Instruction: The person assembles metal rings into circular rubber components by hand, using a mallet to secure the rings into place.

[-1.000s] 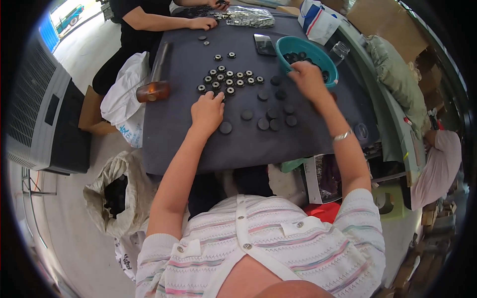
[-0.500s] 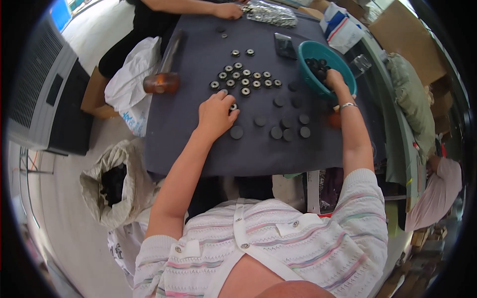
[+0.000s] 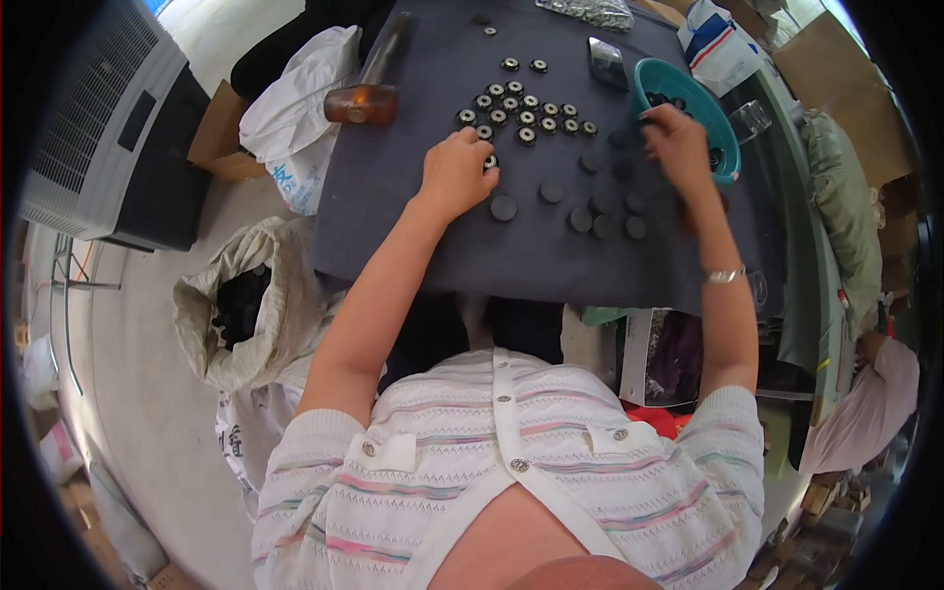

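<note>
We are resting our left hand [image 3: 454, 175] on the dark cloth-covered tabletop [image 3: 393, 197], fingers together on a small round silver-centred black part [image 3: 489, 161] lying flat, no long axis. Our right hand [image 3: 678, 147] is hovering by the teal plastic bowl [image 3: 678, 93]; whether its fingers are pinching anything, we cannot tell. Roughly a dozen assembled parts [image 3: 526, 108] are standing in rows; about ten plain dark discs [image 3: 590, 211] seemingly are waiting.

Nine dark discs [image 3: 503, 207] — about fifteen ringed parts [image 3: 527, 116] — one teal bowl [image 3: 657, 81].
</note>
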The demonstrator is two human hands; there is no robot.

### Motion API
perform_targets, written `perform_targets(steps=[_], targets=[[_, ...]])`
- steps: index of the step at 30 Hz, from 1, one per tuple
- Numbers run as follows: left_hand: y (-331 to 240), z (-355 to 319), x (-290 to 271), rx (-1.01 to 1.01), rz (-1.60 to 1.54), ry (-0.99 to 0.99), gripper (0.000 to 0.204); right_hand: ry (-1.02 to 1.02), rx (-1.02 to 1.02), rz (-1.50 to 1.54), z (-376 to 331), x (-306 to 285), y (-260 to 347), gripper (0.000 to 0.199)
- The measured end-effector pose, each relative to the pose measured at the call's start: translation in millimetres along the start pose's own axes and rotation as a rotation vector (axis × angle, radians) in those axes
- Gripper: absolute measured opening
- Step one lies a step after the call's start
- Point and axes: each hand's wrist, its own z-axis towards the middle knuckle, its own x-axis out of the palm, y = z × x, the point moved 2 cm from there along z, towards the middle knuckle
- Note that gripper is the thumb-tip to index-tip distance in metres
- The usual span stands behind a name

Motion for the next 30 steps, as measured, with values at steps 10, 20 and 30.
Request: perform_targets(steps=[10,20,30], targets=[[7.6,-35.8,-37.4,0.007,0.036,0.121,0.025,0.093,-0.680,-0.451,-148.9,105.1,47.8,0.029],[15.8,-67.1,-39.2,0.097,-0.071,-0.044,0.028,0.382,-0.547,-0.553,-152.5,91.8,49.3,0.053],[19.7,-64.4,-35.9,0.132,-0.088,-0.064,0.025,0.391,-0.376,-0.230,-145.5,90.9,60.7,0.050]])
